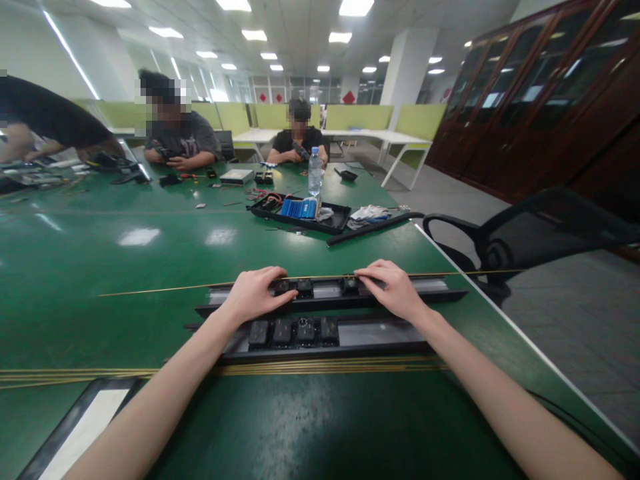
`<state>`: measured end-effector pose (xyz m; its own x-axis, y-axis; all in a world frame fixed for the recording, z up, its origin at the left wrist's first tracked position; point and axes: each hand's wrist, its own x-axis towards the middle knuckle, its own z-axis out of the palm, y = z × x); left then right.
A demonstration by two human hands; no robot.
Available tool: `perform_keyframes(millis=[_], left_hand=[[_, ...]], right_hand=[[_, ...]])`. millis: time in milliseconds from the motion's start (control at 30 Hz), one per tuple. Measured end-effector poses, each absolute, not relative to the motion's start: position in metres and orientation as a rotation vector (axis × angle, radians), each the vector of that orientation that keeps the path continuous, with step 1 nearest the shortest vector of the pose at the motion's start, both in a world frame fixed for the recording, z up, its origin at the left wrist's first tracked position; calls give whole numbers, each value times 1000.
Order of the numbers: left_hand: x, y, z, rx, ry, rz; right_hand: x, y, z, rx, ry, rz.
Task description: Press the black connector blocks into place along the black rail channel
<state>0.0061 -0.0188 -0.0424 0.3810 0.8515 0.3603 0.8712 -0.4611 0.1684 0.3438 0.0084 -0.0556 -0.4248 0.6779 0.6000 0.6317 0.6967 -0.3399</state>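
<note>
A long thin brass rod [160, 289] runs left to right along the back of a black rail [330, 303] with a grey inner face. My left hand [255, 291] is closed at a black block [283, 287] in this rail, fingers behind by the rod and thumb in front. Another black block [305, 288] sits just right of that thumb. My right hand [393, 290] pinches the rod, its fingertips touching or very near a third block [349, 285]; exact contact is hidden. Nearer me lies a second black rail [385, 333] holding several black blocks in a row.
Several brass rods [310, 367] lie in front of the rails on the green table [325, 420]. A framed white strip [87, 433] is at the lower left. Beyond are a black tray [335, 217], a water bottle [314, 173] and seated people. A chair [500, 240] stands right.
</note>
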Motion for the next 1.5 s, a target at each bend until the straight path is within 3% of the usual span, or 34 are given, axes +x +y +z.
perform_keyframes(millis=[1233,1500], left_hand=[[6,-16,-44,-2555,-1680,-582],[7,-16,-42,-2568,-1680,-580]], right_hand=[[358,17,-51,-1304,-2083,-35],[375,22,-40,-1341,-2169,181]])
